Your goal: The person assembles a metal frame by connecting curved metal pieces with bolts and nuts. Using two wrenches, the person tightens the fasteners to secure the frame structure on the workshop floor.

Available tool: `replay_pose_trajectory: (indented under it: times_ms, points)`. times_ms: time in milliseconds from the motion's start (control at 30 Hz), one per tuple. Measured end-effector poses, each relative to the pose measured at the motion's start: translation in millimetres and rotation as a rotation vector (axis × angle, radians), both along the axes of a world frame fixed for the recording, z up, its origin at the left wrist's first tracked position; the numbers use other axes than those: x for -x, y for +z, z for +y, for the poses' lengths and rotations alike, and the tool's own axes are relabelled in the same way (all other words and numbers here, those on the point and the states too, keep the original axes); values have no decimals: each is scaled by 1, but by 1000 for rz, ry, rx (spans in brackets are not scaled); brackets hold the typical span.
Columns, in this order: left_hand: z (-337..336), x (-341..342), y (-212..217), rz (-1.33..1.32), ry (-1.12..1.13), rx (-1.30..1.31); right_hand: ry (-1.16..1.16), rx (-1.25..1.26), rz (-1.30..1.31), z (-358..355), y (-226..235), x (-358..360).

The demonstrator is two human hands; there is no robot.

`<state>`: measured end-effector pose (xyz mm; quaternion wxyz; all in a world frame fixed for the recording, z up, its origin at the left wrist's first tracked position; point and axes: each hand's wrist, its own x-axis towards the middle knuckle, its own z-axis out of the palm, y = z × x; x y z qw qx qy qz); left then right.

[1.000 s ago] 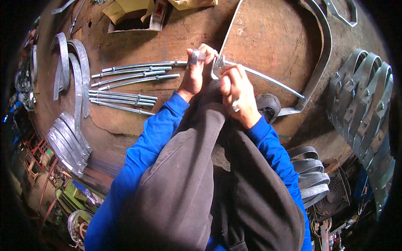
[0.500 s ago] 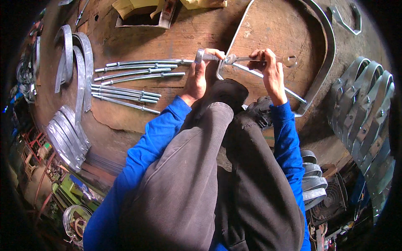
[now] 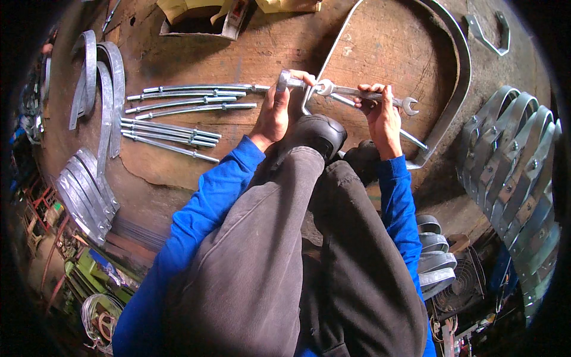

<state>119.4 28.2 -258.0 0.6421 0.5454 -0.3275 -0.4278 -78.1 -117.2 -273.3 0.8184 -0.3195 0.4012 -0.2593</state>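
A combination wrench (image 3: 372, 93) is gripped in my right hand (image 3: 383, 122), fingers closed round its shank. Its ring end sits at the near-left corner of a large bent flat-metal band (image 3: 465, 71), where a threaded rod (image 3: 409, 138) crosses the opening; the nut there is hidden. My left hand (image 3: 275, 119) pinches a silver metal tool (image 3: 284, 81) against the outer side of that corner; its exact kind I cannot make out. My black shoe (image 3: 321, 134) stands beside the corner.
Several threaded rods with nuts (image 3: 172, 128) lie on the wooden board to the left. Curved metal strips (image 3: 89, 193) are stacked at far left, bolted bands (image 3: 511, 160) at right. An open cardboard box (image 3: 205, 27) sits at the top, a bent bracket (image 3: 491, 38) at upper right.
The wrench in my right hand has swung, its open end coming nearer to me; my right hand has lowered slightly with it. My left hand keeps its place at the corner.
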Motion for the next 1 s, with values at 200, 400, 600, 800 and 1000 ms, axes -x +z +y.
replay_pose_trajectory:
  times_ms: [200, 400, 600, 800, 1000]
  points:
    - [0, -4, 3, 16, -62, -60, 38, 113, 69, 6, 20, -6]
    - [0, -1, -2, 42, -4, 4, 506, 1056, 392, 24, 54, -37]
    - [2, -8, 7, 45, -90, -78, 580, 1213, 395, 45, 85, -81]
    - [2, -12, 10, -181, -65, -16, 559, 1424, 483, 34, 65, -52]
    - [39, 10, 7, -540, -24, -26, 406, 948, 453, 49, 64, -41]
